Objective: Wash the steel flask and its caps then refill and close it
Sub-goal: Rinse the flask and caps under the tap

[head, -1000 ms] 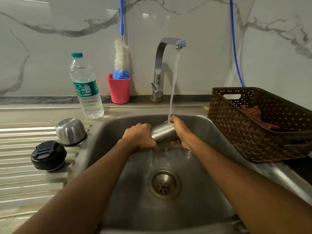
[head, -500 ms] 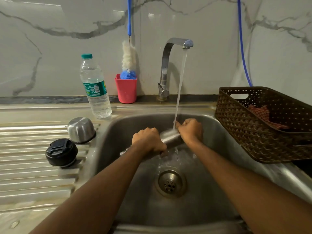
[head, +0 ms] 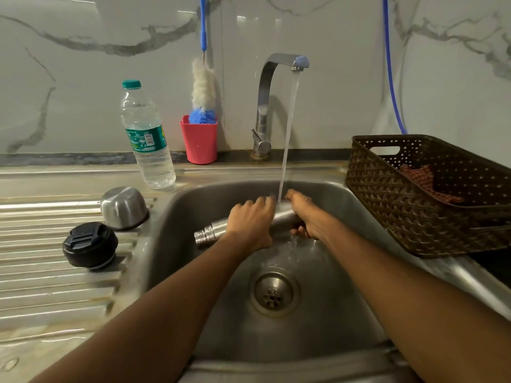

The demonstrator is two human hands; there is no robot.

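Both hands, left hand (head: 250, 223) and right hand (head: 305, 217), grip the flask (head: 282, 217) sideways under the tap (head: 279, 87) (water running). The steel cap (head: 124, 207) and black cap (head: 90, 244) wait on the drainboard (head: 41, 286); refilling and closing remain.

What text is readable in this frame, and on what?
Nothing can be quoted.
Bottle: the green label carries print and a barcode-like patch, all too small and blurred to read.
Black cap: moulded ridges on top, no letters I can make out.
Steel cap, flask, red cup, basket: no visible text.
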